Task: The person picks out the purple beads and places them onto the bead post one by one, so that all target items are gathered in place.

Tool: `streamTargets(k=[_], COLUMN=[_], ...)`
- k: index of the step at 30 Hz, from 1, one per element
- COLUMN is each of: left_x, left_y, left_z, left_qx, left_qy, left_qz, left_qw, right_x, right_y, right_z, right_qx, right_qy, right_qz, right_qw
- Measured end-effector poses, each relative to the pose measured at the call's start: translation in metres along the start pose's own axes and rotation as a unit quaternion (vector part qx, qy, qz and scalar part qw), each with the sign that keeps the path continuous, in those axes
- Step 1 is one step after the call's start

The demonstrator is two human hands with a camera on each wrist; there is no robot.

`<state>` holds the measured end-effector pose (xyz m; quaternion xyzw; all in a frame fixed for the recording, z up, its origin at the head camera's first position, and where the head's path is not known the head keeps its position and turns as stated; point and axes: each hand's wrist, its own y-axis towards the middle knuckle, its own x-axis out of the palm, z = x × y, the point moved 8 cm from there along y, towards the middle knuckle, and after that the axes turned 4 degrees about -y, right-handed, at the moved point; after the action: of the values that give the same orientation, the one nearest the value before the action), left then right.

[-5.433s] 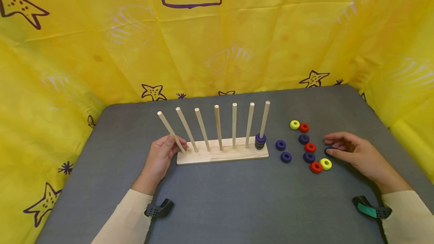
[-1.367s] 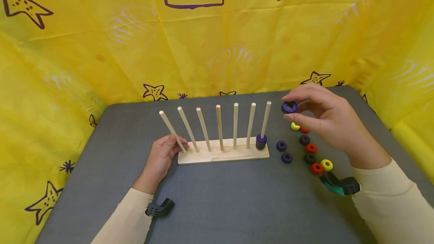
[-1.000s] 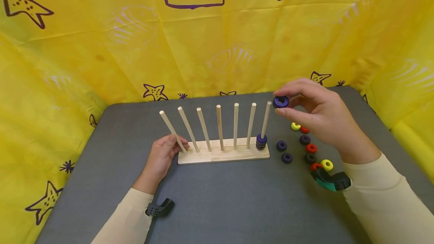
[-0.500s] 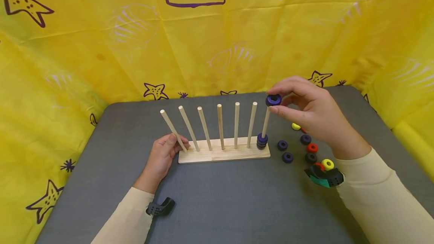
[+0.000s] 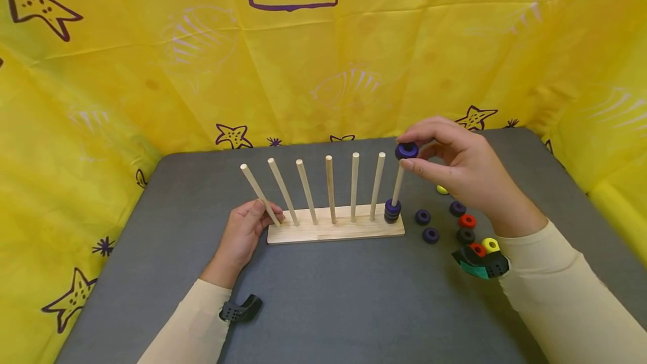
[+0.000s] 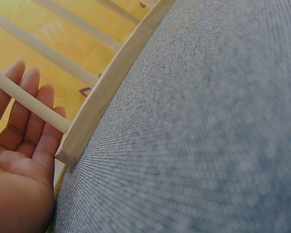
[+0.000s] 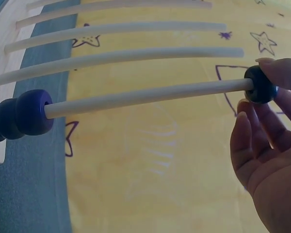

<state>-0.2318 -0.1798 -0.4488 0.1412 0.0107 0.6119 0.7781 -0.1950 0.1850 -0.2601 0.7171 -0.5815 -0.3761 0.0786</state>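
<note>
A wooden peg rack (image 5: pixel 333 232) with a row of upright pegs stands on the table. My left hand (image 5: pixel 247 229) is at its left end, thumb at the leftmost peg (image 6: pixel 34 104) and fingers behind it. My right hand (image 5: pixel 455 167) pinches a dark purple ring (image 5: pixel 406 151) between thumb and fingers at the top of the rightmost peg (image 5: pixel 398 187). In the right wrist view the peg's tip enters the held ring (image 7: pixel 260 85). Several purple rings (image 7: pixel 35 111) are stacked at the foot of that peg.
Right of the rack lie loose rings on the grey table (image 5: pixel 323 302): purple ones (image 5: pixel 423 217), red ones (image 5: pixel 467 221), a black-looking one (image 5: pixel 465 235) and yellow ones (image 5: pixel 490 245). My right forearm hangs over some of them. A yellow patterned cloth (image 5: pixel 303 72) encloses the table.
My right hand picked up a purple ring from the right side of the table, carried it left and brought it onto the rightmost peg's tip. My left hand stays at the rack.
</note>
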Motion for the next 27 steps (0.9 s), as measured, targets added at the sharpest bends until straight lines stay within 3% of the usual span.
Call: streamTargets(k=[17,27], left_x=[0.0,-0.001], left_y=[0.0,0.0], left_z=[0.0,-0.001], left_qx=[-0.007,-0.007], left_qy=[0.006,0.005], left_qz=[0.004,0.005], left_qw=[1.0,0.9999], right_x=[-0.007,-0.017], right_y=[-0.005,-0.016], right_z=[0.005,0.019], right_qx=[0.016,0.024], right_qy=[-0.005,0.088], right_qz=[-0.001,0.006], right_qw=[1.0,0.996])
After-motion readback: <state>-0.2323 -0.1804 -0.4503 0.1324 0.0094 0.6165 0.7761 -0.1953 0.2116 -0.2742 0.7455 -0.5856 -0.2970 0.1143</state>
